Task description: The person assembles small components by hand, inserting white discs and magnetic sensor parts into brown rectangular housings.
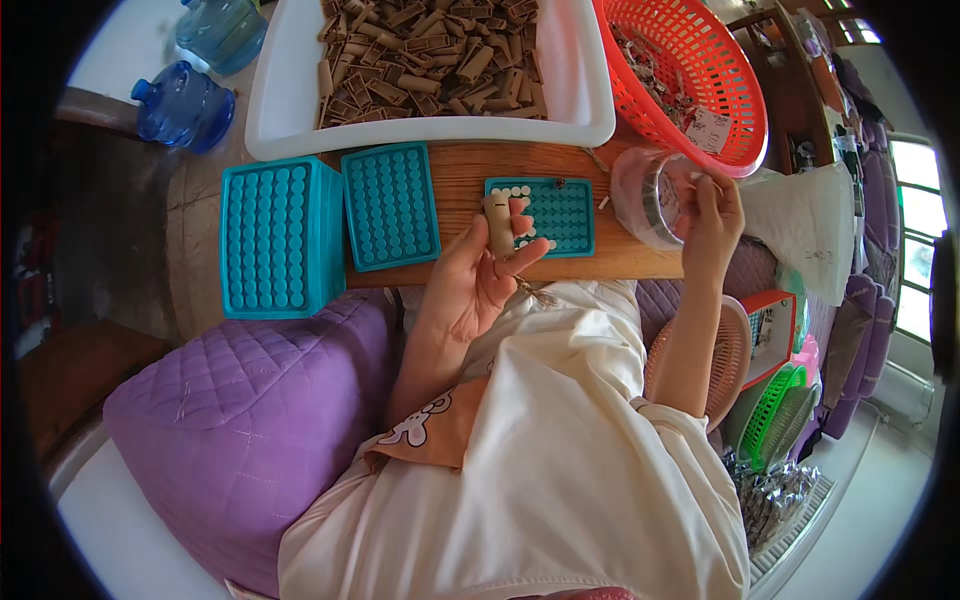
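My left hand (468,285), palm turned up, grips a tan plastic casing (499,226), roughly cylindrical with a dark slot near its top. It is held over the left part of a small teal tray (568,215) with rows of round wells. White round pieces (518,191) lie along that tray's upper left and lower edges, partly covered by my fingers. Farther right, my right hand (718,215) is at the rim of a clear plastic tub (632,207). Its thumb and fingertips are pinched together around something small and whitish, too small to name.
A white bin (585,110) heaped with brown plastic casings (420,60) stands at the back. Beside it is a red basket (745,110) with small parts. Teal trays, one stacked (265,240) and one single (390,205), sit left. Blue water jugs (187,108) stand far left.
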The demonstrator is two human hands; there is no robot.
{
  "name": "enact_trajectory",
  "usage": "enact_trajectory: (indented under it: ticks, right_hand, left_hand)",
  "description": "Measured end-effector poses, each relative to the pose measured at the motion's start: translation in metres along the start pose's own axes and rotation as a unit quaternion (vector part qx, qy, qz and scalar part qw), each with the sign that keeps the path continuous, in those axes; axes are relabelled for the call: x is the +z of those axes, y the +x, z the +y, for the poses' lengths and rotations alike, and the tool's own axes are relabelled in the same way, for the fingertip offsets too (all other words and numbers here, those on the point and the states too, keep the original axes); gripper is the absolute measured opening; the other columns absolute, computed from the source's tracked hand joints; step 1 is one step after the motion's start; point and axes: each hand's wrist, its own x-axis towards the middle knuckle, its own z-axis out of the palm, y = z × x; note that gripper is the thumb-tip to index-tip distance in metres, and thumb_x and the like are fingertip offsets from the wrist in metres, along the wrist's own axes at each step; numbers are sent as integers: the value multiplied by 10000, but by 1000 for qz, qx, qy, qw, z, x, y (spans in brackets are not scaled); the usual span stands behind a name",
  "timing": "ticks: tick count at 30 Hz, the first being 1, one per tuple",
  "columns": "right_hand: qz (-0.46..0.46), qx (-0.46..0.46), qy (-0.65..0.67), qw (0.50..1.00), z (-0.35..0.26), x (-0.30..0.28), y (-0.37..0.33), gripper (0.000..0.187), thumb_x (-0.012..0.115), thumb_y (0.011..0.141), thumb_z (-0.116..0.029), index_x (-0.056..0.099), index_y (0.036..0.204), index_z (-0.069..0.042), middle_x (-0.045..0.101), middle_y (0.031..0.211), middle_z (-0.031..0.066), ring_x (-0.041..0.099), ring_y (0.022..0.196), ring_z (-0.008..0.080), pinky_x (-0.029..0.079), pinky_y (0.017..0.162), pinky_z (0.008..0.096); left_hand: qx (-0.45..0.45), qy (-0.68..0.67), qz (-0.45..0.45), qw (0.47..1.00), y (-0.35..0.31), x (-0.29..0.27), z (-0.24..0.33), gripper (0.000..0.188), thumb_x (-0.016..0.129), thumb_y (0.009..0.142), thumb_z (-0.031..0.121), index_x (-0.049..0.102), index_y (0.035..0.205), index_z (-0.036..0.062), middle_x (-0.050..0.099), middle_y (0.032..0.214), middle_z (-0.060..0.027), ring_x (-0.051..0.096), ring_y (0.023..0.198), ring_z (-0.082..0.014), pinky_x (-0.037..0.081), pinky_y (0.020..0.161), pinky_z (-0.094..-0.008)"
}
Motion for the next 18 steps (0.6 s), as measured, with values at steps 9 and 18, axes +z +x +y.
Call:
enact_trajectory:
  ticks: [9,18]
  right_hand:
    - [-249,-6,-49,967,-27,88,-65,44,493,793,-21,503,834,-9,562,980,93,577,800,161,456,643,243]
    - [-285,-222,-238,902,-36,94,-80,66,521,725,35,492,770,-5,593,852,100,585,723,224,470,608,288]
  left_hand:
    - [10,158,53,986,0,8,-12,410,466,836,313,392,1136,43,562,938,-76,588,854,-219,471,402,-147]
    - [70,291,46,953,1,7,-16,407,410,859,328,396,1117,13,545,879,-57,609,772,-213,484,412,-161]
